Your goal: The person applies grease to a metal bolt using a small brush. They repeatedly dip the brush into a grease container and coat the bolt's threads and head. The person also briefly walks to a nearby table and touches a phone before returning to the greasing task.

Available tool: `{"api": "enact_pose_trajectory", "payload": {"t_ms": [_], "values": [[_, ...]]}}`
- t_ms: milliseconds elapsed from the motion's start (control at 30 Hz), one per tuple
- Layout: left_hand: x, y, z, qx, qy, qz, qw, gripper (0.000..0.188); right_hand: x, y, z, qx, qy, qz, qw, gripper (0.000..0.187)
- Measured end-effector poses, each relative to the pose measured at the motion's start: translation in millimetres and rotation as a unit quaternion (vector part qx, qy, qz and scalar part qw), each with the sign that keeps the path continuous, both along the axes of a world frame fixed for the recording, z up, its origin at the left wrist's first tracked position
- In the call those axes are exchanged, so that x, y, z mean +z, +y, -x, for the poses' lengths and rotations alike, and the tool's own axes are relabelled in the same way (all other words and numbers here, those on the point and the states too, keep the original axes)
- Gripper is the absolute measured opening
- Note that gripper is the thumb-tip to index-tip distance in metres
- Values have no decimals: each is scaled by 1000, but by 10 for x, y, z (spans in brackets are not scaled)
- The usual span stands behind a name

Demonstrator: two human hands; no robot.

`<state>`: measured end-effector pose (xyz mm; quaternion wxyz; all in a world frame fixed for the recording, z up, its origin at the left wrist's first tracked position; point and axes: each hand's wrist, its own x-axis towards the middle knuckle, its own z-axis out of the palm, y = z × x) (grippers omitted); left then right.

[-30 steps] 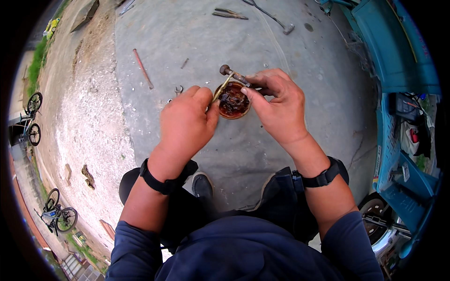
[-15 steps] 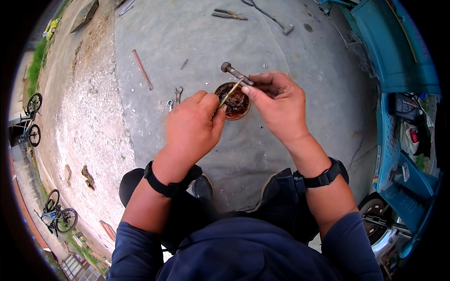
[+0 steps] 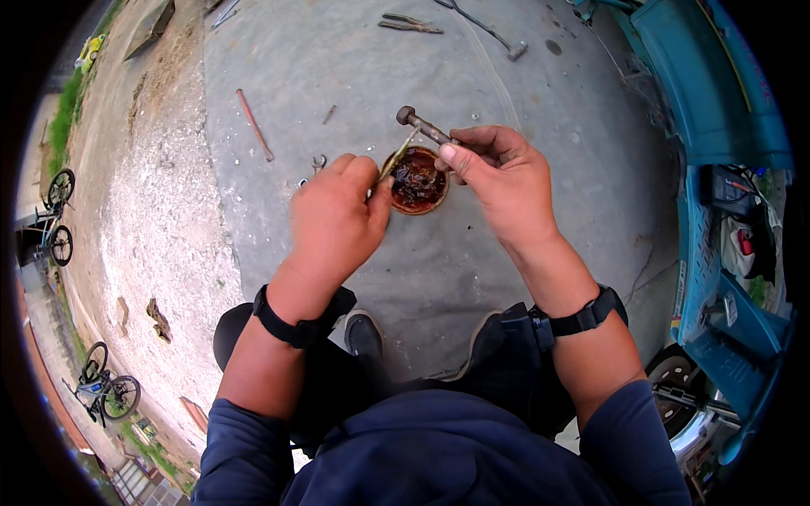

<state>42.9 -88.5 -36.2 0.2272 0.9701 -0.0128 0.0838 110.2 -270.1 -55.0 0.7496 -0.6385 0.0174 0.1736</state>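
My right hand [image 3: 510,181] pinches a rusty hex-head bolt [image 3: 429,128] by its shank end, between thumb and fingers. The bolt's head points up and to the left. In my left hand [image 3: 337,207] is a thin yellowish stick [image 3: 400,153], its tip at the bolt's shank just below the head; whether they touch I cannot tell. Under both hands a round tin [image 3: 422,212] sits on the floor, holding dark reddish-brown grease [image 3: 419,179]. A wrench [image 3: 319,162] lies partly hidden beyond my left hand.
On the grey floor lie a red rod [image 3: 255,125], a pair of pliers [image 3: 410,24], a hammer [image 3: 515,51] and a small metal piece [image 3: 329,114]. A teal vehicle [image 3: 704,93] stands along the right. Two bicycles [image 3: 107,392] stand far left.
My left hand has moved slightly left, and the stick's tip has shifted along the bolt toward its head. The bolt has barely moved; more of the tin shows.
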Motion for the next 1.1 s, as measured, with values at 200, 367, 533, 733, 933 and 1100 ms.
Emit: {"api": "enact_pose_trajectory", "payload": {"t_ms": [200,367,533,733,933,1100], "values": [[-14,9,7,1,-6,1,1000,17,31,-13,-15,-4,63,-58,996,21],[6,-33,40,-14,-18,13,1000,18,8,-55,-16,18,96,-74,992,24],[3,14,45,3,30,23,999,19,12,-109,-40,-15,134,-90,987,25],[-400,221,-47,43,124,46,990,25,-38,-159,-131,-40,78,-38,995,24],[-782,345,-122,78,223,13,972,26,-58,-220,-213,-28,-54,90,994,23],[-606,319,-285,237,212,479,818,25,-64,-293,-210,18,-107,143,984,22]]}}
